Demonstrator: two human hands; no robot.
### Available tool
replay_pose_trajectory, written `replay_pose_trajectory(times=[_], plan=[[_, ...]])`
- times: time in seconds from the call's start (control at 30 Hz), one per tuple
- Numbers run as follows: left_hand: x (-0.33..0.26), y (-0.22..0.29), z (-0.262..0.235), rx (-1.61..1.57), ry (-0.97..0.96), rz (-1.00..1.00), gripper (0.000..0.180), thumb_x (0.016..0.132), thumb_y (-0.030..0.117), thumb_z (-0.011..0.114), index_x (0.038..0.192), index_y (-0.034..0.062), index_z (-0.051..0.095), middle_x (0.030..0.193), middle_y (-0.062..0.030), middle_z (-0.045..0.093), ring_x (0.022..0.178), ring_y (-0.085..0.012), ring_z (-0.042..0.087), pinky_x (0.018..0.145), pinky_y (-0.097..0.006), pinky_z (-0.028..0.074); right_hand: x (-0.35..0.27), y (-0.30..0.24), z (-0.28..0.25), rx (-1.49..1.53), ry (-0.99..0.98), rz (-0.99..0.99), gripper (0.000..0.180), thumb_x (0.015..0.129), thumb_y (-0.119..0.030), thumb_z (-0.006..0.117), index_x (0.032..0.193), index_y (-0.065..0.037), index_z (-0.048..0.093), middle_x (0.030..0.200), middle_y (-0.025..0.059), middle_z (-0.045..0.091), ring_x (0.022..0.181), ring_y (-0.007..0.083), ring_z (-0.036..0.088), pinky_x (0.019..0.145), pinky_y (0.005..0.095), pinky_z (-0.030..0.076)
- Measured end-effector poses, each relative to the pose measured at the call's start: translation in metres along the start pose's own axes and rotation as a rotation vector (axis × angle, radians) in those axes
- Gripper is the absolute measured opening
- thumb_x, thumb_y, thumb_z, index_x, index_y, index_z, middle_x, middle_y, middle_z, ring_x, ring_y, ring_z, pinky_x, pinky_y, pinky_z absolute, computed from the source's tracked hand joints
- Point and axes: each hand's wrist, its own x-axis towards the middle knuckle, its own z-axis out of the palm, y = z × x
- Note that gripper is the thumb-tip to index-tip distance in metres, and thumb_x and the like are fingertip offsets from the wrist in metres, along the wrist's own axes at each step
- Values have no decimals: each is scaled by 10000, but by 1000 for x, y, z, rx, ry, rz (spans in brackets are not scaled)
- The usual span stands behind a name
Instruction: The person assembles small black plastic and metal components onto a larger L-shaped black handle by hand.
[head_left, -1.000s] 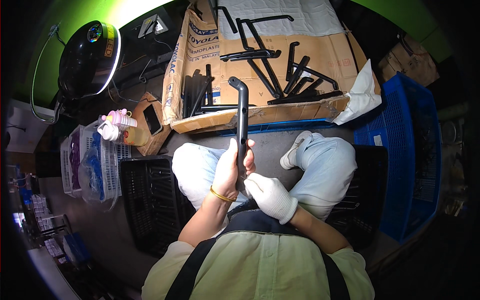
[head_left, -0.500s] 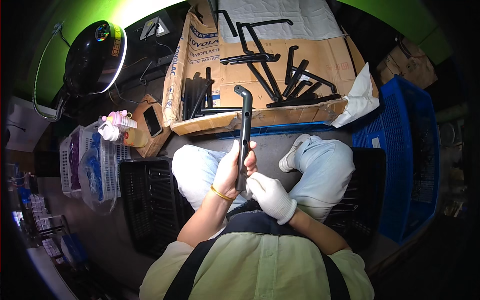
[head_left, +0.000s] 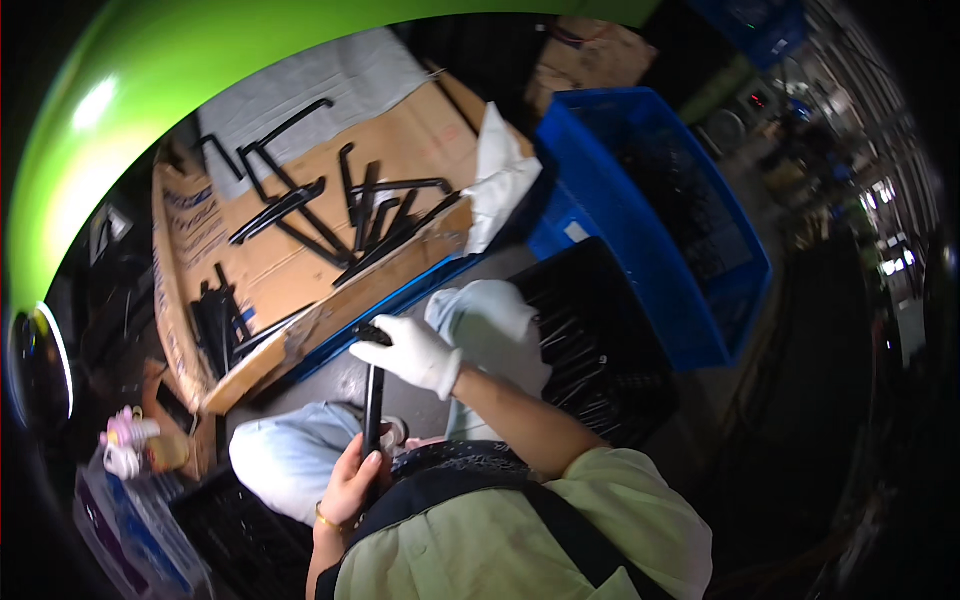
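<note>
A black bent bar (head_left: 374, 400) stands roughly upright in front of my body. My bare left hand (head_left: 348, 482), with a gold bangle at the wrist, is wrapped round its lower part. At the bar's upper, bent end is my right hand (head_left: 415, 355) in a white glove, its fingers closed over that end. The glove hides part of the bend. Several similar black bent bars (head_left: 290, 205) lie in the low cardboard box (head_left: 335, 282) beyond my hands.
To the right stands a blue plastic crate (head_left: 650, 260) with dark contents. Beside my right knee, a black crate (head_left: 600, 320) holds several dark pieces. A pink and white bottle (head_left: 130, 428) is at the left, below a lamp (head_left: 45, 380). White sheeting (head_left: 492, 180) hangs over the box corner.
My view has swung right, so the box appears farther left and tilted. My gloved right hand has moved from the bar's lower end to its bent top. My left hand still holds the bar.
</note>
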Motion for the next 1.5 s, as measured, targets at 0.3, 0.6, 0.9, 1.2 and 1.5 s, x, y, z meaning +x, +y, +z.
replay_pose_trajectory(times=[0.3, 0.6, 0.9, 1.2, 1.5], plan=[[3, 4, 5, 237, -30, 111, 605, 962, -1, 442, 1509, 22, 184, 1082, -97, 561, 729, -90, 526, 667, -211, 470, -1, -1, -53, -165, 201, 159, 413, 834, -428, 663, 814, -16, 654, 689, 201, 637, 691, 366, 650, 600, 414, 486], [-2, -3, -16, 286, -108, 65, 640, 931, -40, 441, 1506, 26, 165, 1118, -139, 577, 767, -140, 593, 716, -253, 496, -1, 15, -46, -106, 132, 74, 416, 808, -426, 686, 918, -29, 631, 816, 174, 678, 771, 346, 666, 663, 393, 508], [32, 2, -35, 15, 68, 47, 551, 1005, 504, 369, 1383, 104, 383, 611, -50, 534, 446, -133, 490, 409, -252, 397, -55, -11, 53, 473, -195, -65, 279, 863, -162, 652, 1082, -20, 554, 959, 111, 646, 864, 171, 621, 772, 321, 495], [40, 9, 0, 217, 210, 161, 390, 1036, 365, 381, 1335, 123, 449, 824, -4, 508, 495, -58, 412, 440, -206, 335, -88, 1, 32, 939, -153, 154, 190, 986, -123, 489, 1149, -27, 513, 1016, 47, 599, 827, 60, 577, 682, 223, 501], [25, 16, 5, 147, 144, 215, 319, 1026, 137, 402, 1338, 80, 431, 736, 50, 435, 527, -19, 381, 476, -174, 333, -81, -57, 0, 94, -276, 132, 153, 958, -149, 486, 947, -31, 583, 760, 193, 615, 724, 365, 634, 604, 410, 469]])
